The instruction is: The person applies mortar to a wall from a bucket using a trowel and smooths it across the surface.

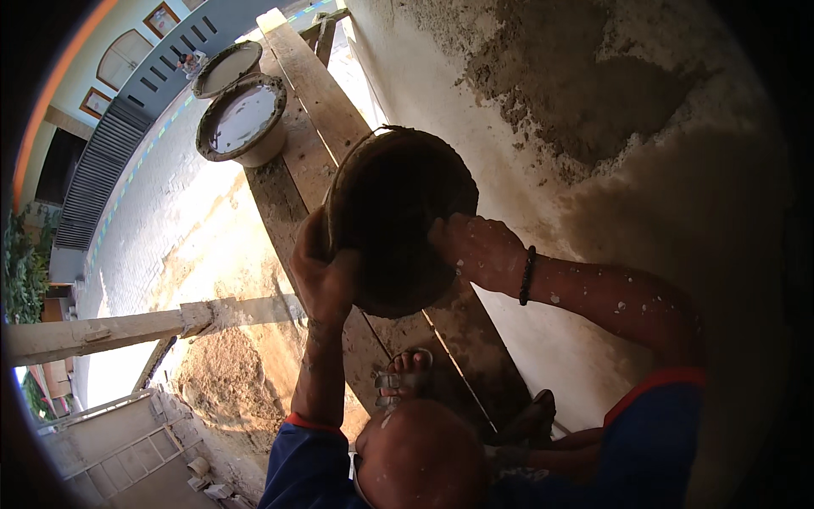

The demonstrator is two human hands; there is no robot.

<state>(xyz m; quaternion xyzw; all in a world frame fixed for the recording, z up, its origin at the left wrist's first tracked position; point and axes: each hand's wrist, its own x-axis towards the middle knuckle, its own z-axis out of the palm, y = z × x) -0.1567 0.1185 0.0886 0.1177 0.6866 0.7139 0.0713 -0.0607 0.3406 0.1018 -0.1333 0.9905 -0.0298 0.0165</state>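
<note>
A dark, round bucket (441, 157) is tilted with its open mouth facing me, above the plank platform. My left hand (324, 270) is closed on its left rim, the thumb lying over the inner edge. At the right side of the mouth is my right hand (482, 248), its fingers curled and partly lost in shadow. Whether those fingers grip the rim or something inside is hidden. The bucket's interior is too dark to show what it contains. Pale splashes dot my right forearm, and a dark beaded bracelet (526, 276) circles the wrist.
Two tubs of greyish liquid, the nearer (271, 140) and the farther (253, 61), stand on the planks (318, 102). Along the right rises a wall (543, 204) with a rough wet mortar patch (585, 102). A wooden beam (102, 333) crosses at left, near a sand heap (225, 377).
</note>
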